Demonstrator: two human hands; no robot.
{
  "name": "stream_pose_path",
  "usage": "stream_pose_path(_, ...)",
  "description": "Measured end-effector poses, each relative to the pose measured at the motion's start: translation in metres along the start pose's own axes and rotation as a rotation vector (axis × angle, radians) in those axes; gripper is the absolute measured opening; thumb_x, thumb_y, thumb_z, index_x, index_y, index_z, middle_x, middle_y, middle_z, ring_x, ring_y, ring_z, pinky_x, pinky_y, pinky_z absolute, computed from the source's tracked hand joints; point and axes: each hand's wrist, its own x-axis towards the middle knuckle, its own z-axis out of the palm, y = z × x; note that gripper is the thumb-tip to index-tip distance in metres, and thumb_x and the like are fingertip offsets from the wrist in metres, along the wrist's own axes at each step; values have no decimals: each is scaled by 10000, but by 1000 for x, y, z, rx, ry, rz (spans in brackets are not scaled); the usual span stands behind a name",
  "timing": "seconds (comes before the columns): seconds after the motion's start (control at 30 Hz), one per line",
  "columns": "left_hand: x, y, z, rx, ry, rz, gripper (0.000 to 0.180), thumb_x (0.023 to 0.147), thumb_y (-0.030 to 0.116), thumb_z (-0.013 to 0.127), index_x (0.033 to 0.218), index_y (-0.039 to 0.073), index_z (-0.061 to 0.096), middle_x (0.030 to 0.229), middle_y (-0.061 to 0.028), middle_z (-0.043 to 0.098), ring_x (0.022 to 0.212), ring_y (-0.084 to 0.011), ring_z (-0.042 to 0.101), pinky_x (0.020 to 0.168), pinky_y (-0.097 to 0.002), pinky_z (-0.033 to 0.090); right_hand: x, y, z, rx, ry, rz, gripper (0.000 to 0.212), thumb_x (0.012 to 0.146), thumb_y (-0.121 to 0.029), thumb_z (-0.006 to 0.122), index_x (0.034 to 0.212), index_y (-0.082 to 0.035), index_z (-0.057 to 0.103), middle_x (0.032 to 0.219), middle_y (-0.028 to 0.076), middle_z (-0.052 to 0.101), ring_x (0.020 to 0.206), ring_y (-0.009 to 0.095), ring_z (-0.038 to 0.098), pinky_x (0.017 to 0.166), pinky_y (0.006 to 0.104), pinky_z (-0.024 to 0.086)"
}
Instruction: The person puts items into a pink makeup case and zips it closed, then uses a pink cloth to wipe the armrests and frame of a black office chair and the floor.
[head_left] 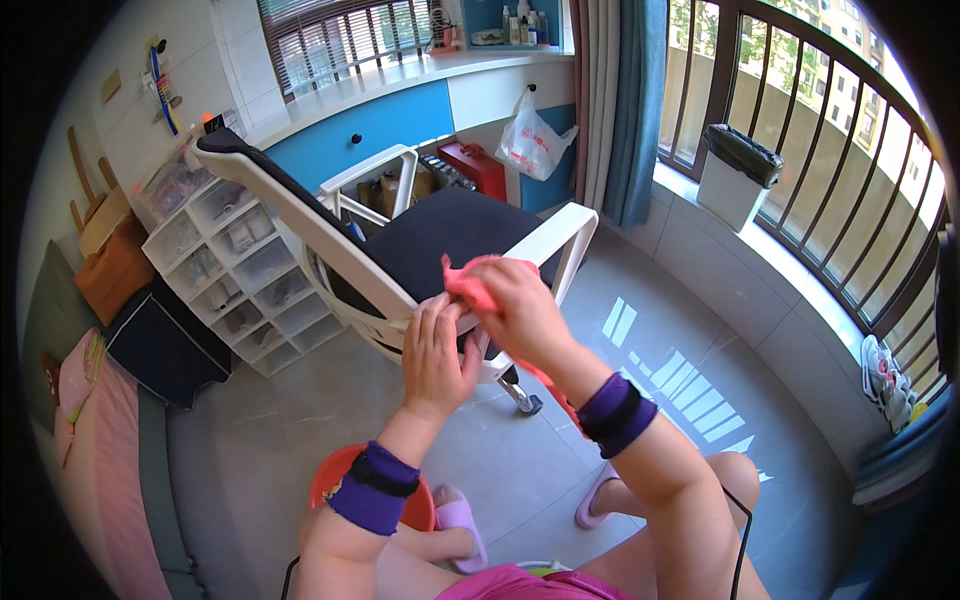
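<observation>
A white-framed office chair (450, 235) with a black seat stands in front of me, its backrest turned to the left. My right hand (515, 310) is closed around a coral-pink cloth (468, 282) and presses it near the chair's near white frame. Part of the cloth hangs down behind my right forearm. Beside it, my left hand (437, 355) grips the white frame, fingers over the top and thumb on the side toward my right hand. The fingertips' exact contact is partly hidden.
An orange-red bucket (335, 470) stands on the grey tiled floor by my left forearm. Clear drawer units (235, 260) are left of the chair; a blue-and-white desk (400, 120) is behind it. A white bin (733, 188) stands on the window ledge at right.
</observation>
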Motion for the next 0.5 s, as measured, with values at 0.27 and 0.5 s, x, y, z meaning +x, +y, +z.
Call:
stream_pose_path(0.27,-16,-22,13,147,-30,86,472,838,107,649,1287,23,531,1293,-161,568,1162,-355,538,1022,-463,423,-10,17,7,-208,-58,-119,458,778,-192,701,1222,-98,645,1231,75,641,1194,289,579,1018,420,462)
stream_pose_path(0.5,-14,-21,10,134,-63,112,436,824,82,641,1253,43,575,1261,-133,618,1115,-327,581,1006,-438,444,-7,66,-12,-175,-55,-86,324,868,-239,680,1179,-148,697,1183,82,676,1161,290,599,1009,440,459)
